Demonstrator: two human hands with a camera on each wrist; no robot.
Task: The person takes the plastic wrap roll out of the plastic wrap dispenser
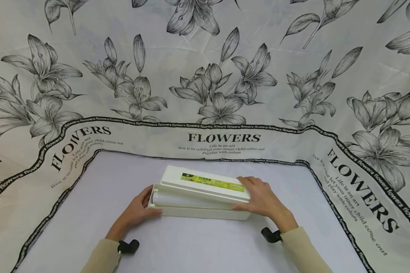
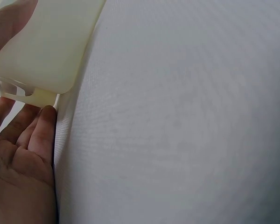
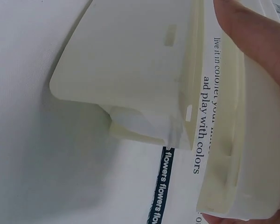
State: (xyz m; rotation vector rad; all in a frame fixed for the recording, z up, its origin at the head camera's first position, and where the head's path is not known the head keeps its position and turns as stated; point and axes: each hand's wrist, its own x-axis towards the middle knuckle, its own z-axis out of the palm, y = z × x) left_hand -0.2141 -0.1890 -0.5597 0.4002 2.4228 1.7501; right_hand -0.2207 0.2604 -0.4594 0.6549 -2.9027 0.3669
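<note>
A long white cling film box (image 1: pixel 201 213) rests on the white cloth, and a pale roll (image 1: pixel 184 200) lies inside it. Its white lid (image 1: pixel 174 173), with a yellow-green label (image 1: pixel 212 182), is off the base and tilted over it. My left hand (image 1: pixel 138 208) grips the left end of the base, thumb on the near side and fingers round the end. The lid's right end is held by my right hand (image 1: pixel 264 197). In the right wrist view a gap parts the lid (image 3: pixel 261 163) from the base (image 3: pixel 126 60).
White cloth (image 1: pixel 205 246) spreads under the box and both arms. Behind it rises a backdrop (image 1: pixel 205 106) with printed lilies and a "FLOWERS" border. Black wrist-worn cameras sit by the left cuff (image 1: pixel 99 256) and the right cuff (image 1: pixel 302 246).
</note>
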